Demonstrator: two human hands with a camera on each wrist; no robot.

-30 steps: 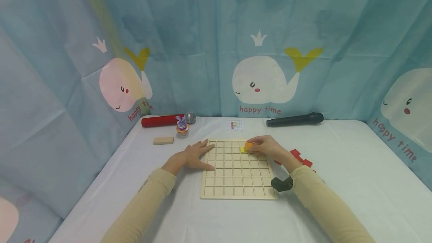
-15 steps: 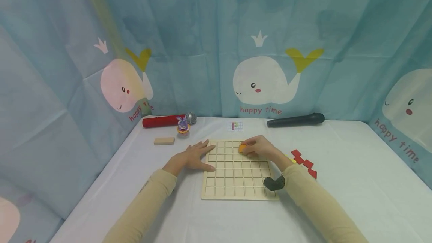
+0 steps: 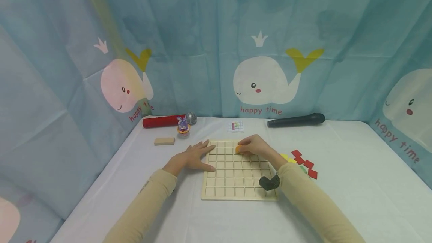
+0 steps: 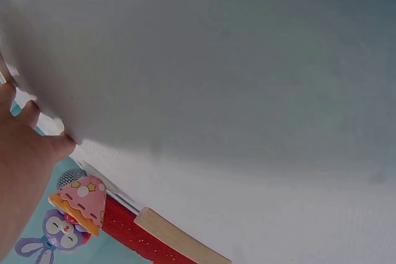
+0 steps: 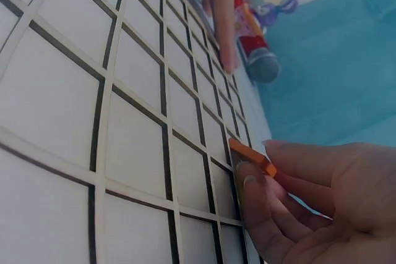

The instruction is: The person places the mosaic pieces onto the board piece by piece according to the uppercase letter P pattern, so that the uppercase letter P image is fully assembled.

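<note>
Orange on the single tile [image 5: 252,156]; pale wood, ruled into a square grid, on the board [image 3: 219,173]; red, yellow and green on the loose tiles [image 3: 308,164] at right. Beige on the sleeves [image 3: 141,207], white on the desk [image 3: 341,145], black on the far-right microphone [image 3: 293,121], red with a silver head [image 3: 191,118] on the far-left microphone [image 3: 160,122], purple on the rabbit toy [image 3: 183,123]. Light blue on the curtain [image 3: 185,81], patterned with white whales [image 3: 258,76], yellow tails [image 3: 305,61] and red lettering [image 3: 261,110].

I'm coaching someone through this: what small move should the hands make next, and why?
Probably lower the orange tile flat onto the wooden grid board: the right hand pinches it tilted at the far rows, while the left hand rests on the board's left edge.
</note>
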